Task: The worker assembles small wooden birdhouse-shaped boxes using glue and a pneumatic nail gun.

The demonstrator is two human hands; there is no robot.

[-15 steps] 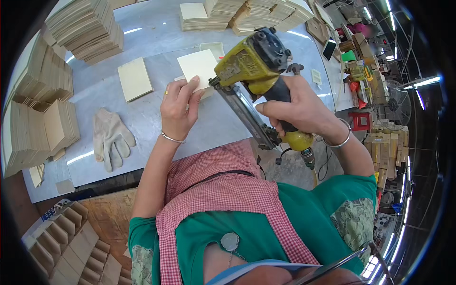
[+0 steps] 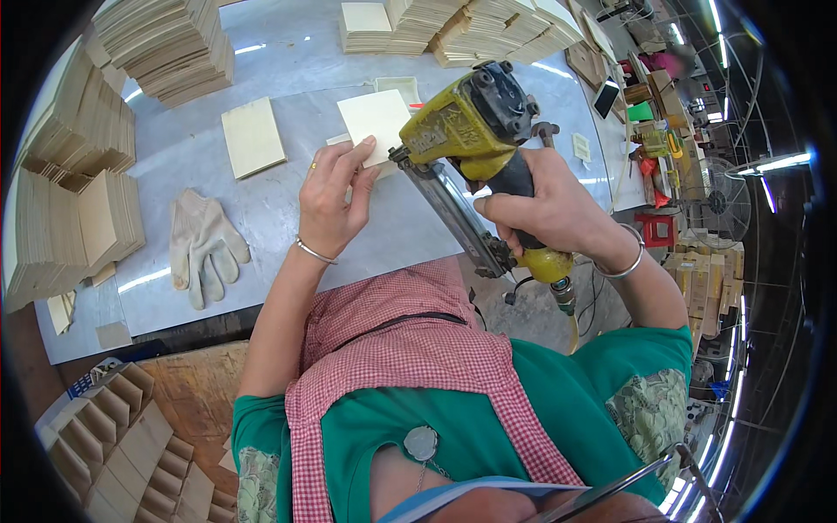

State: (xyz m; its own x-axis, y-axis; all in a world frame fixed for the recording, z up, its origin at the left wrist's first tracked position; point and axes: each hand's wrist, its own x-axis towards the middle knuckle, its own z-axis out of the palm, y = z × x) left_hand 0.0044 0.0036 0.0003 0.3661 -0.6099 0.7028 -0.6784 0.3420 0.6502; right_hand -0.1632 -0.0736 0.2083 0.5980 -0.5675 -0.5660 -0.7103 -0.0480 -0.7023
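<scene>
My right hand (image 2: 551, 199) is wrapped round the black grip of a yellow pneumatic nail gun (image 2: 466, 118). The gun's nose points left, close to the right edge of a pale thin wooden panel (image 2: 373, 118). With its fingertips, my left hand (image 2: 336, 196) grips the near edge of that panel, just left of the nose. Another wooden piece shows partly beneath the panel; my fingers and the panel hide the rest. A pale tray (image 2: 404, 87) lies partly hidden behind the gun.
Left of the panel lie wooden boards (image 2: 254, 137) and a white work glove (image 2: 206, 248). Tall stacks of wooden panels (image 2: 166, 48) line the table's (image 2: 305, 78) left and far sides. A hammer (image 2: 545, 131) and a phone (image 2: 605, 98) lie right. Divided wooden boxes (image 2: 131, 453) stand lower left.
The view has shifted slightly. Both hands keep their holds, with the nail gun's nose still beside the panel's edge.
</scene>
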